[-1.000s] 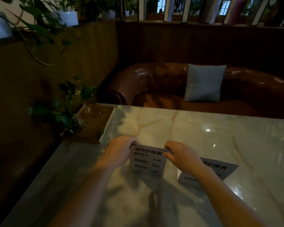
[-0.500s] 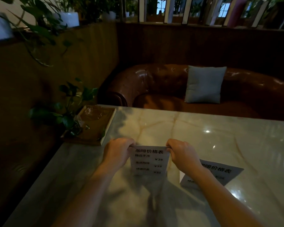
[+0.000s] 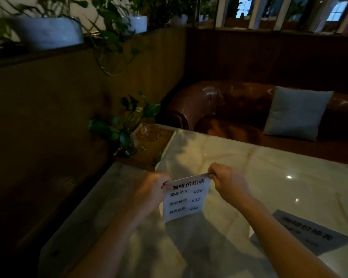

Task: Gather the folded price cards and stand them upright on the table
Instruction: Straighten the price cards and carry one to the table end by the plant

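**Two hands hold a price card up on the counter**

The left hand point(image 3: 153, 189) pinches the top left corner of a folded price card point(image 3: 186, 199). The right hand point(image 3: 228, 183) pinches the top right corner. The card stands up near the middle of the marble counter point(image 3: 249, 169), its bottom edge touching the top. A second price card point(image 3: 309, 230) lies flat at about 4 o'clock from it, well apart. A wooden tray point(image 3: 149, 155) with a leafy plant point(image 3: 125, 125) sits at 11 o'clock.
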Tool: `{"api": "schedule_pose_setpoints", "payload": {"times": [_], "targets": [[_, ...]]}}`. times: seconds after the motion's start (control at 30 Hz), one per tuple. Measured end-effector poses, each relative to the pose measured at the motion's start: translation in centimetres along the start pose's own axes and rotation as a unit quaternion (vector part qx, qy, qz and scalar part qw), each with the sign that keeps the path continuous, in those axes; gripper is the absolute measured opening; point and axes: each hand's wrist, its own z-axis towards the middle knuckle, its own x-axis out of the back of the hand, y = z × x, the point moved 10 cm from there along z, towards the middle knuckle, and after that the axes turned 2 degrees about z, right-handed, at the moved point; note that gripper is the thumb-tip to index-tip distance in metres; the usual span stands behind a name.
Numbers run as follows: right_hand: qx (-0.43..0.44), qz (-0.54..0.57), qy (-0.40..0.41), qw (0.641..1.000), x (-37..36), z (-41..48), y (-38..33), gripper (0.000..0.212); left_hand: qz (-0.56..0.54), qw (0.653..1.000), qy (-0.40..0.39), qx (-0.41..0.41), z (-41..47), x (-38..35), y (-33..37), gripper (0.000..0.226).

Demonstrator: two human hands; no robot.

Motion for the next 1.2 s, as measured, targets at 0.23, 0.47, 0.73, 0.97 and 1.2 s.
{"api": "schedule_pose_setpoints", "payload": {"times": [0.23, 0.47, 0.73, 0.97, 1.2], "targets": [[0.066, 0.032, -0.034, 0.997, -2.9, 2.3, -5.3, 0.007, 0.051, 0.995, 0.053, 0.061, -4.1, 3.2, -3.6, 0.008], [0.141, 0.021, -0.071, 0.987, -5.7, 3.4, -11.2, 0.012, 0.057, 0.989, 0.094, 0.098, -8.3, 5.3, -6.5, 0.01], [0.23, 0.018, -0.069, 0.971, -8.7, 4.5, -18.2, 0.007, 0.088, 0.968, 0.168, 0.166, -13.5, 8.2, -10.3, 0.009], [0.292, 0.051, -0.077, 0.952, -11.1, 4.3, -24.2, 0.009, 0.107, 0.948, 0.193, 0.23, -17.7, 10.1, -13.7, 0.012], [0.323, 0.01, -0.114, 0.939, -13.6, 3.3, -28.1, 0.019, 0.093, 0.932, 0.209, 0.281, -20.7, 10.6, -16.2, 0.013]]}}
